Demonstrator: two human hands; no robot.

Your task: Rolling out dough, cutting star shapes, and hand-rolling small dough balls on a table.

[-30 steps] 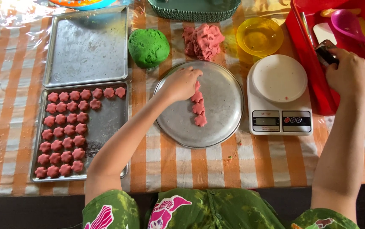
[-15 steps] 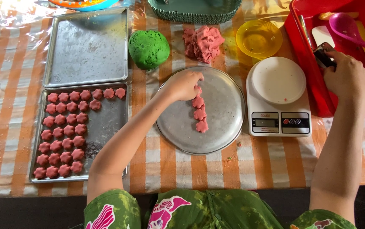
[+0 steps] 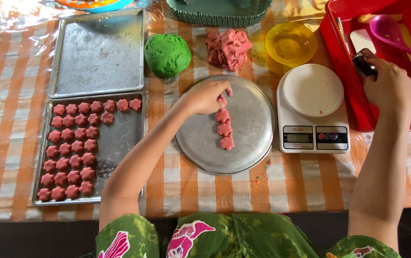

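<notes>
Fingertips of the left hand pinch the top pink flower-shaped dough piece of a short row on the round metal plate — squeezing risks flattening its petals or smearing it into the next piece just below. The right hand, well apart inside the red tray, closes around a dark-handled tool; lifted blind, it could snag the purple spoon just beyond the knuckles.

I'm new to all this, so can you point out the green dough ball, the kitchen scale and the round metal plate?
green dough ball (image 3: pixel 167 54), head view, middle of its top.
kitchen scale (image 3: pixel 313 90), head view, white round platform.
round metal plate (image 3: pixel 253 129), head view, bare right part.
</notes>
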